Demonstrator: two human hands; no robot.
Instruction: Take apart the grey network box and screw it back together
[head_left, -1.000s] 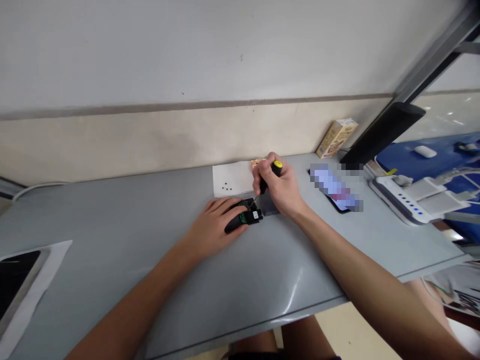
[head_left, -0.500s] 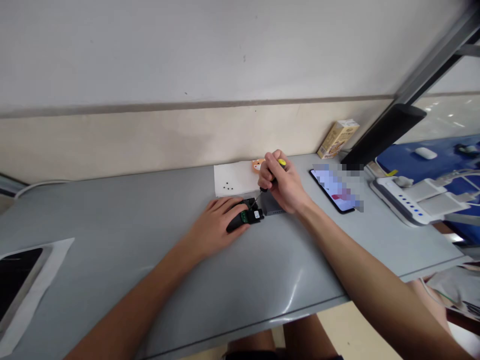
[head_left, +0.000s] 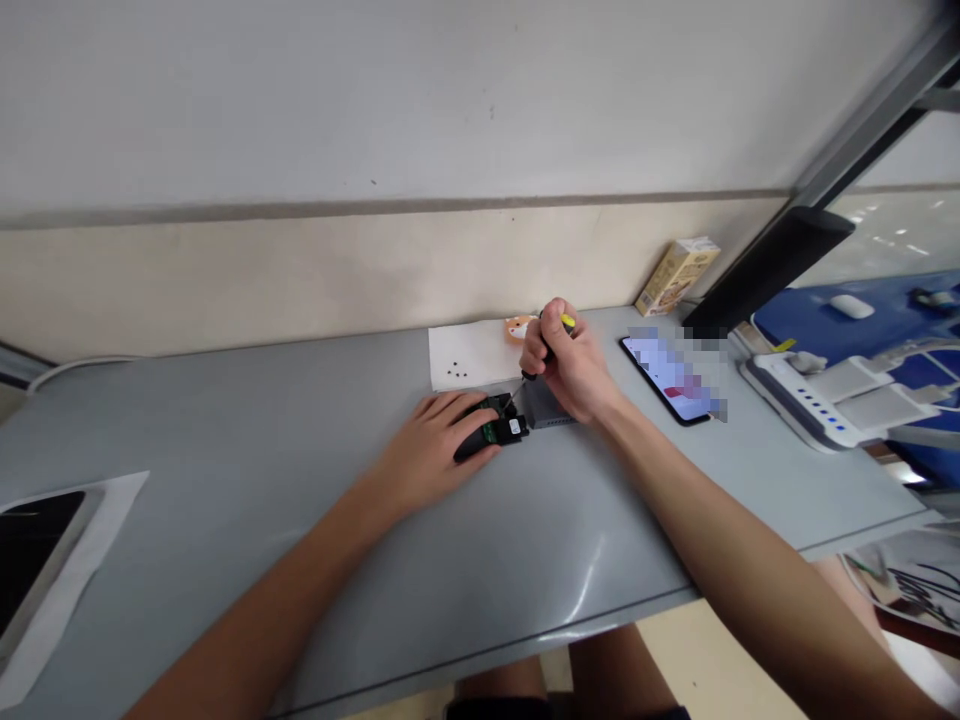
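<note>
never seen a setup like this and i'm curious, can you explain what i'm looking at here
There is no machine here: these are a person's two bare hands, seen by a camera worn on the head that looks forward and down.

The left hand holds a black device showing some green circuit board. The right hand has a screwdriver in its grip, slanting down to the device; contact at the tip is too small to judge.

On the gray table you also see white paper bearing small dark pieces, a dark gray box beside the device, a phone and a carton.
</note>
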